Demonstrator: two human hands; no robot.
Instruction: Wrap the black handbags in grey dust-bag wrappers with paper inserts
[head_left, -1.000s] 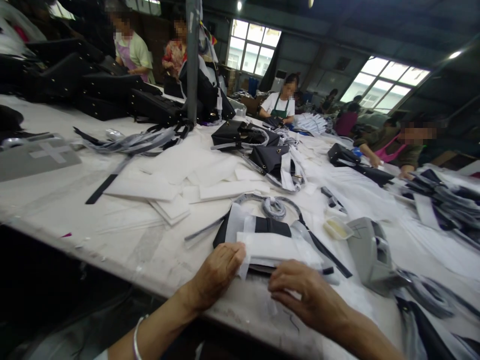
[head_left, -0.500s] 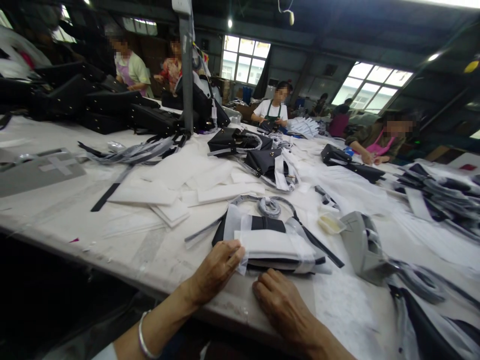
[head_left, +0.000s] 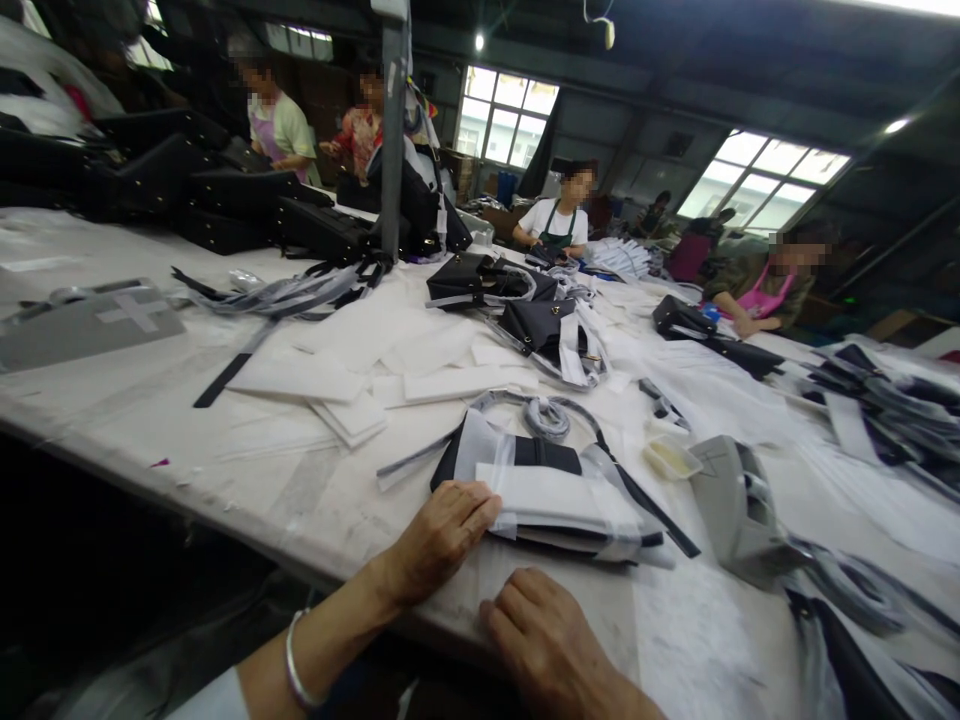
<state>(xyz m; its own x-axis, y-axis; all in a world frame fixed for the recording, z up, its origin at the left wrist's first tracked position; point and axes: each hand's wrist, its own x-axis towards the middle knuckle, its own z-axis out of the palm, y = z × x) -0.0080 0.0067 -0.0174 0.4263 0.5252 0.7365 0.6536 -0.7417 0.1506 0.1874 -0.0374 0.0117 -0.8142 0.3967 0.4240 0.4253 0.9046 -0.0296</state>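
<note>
At the near side of the table (head_left: pixel 255 500), our left grip (head_left: pixel 442 530) is pressing its thumb and fingers together on the left end of a white sheet (head_left: pixel 555 490), which is lying along the front of a wrapped black bag (head_left: pixel 546 455). Our right grip (head_left: pixel 551 640) is resting nearer the table's front edge, apart from the bag, its fingers curling together; we cannot tell whether anything is under them. One silver bracelet (head_left: pixel 294 660) is circling our left wrist. A pale strip of tabletop is showing between the bag and the front edge, and a wider stretch is running leftward. Beyond the bag's far side, one coiled strap (head_left: pixel 546 417) is lying. To the right, one clear dish (head_left: pixel 670 458) and one grey dispenser (head_left: pixel 739 505) are standing near the bag, while a grey block (head_left: pixel 82 330) with one tape cross is sitting far left. Loose white sheets (head_left: pixel 292 375) are overlapping left of centre, too jumbled for us to count. Farther back, two black handbags (head_left: pixel 536 325) are lying close together, and we are facing four nearer people (head_left: pixel 555 222) around the table.
</note>
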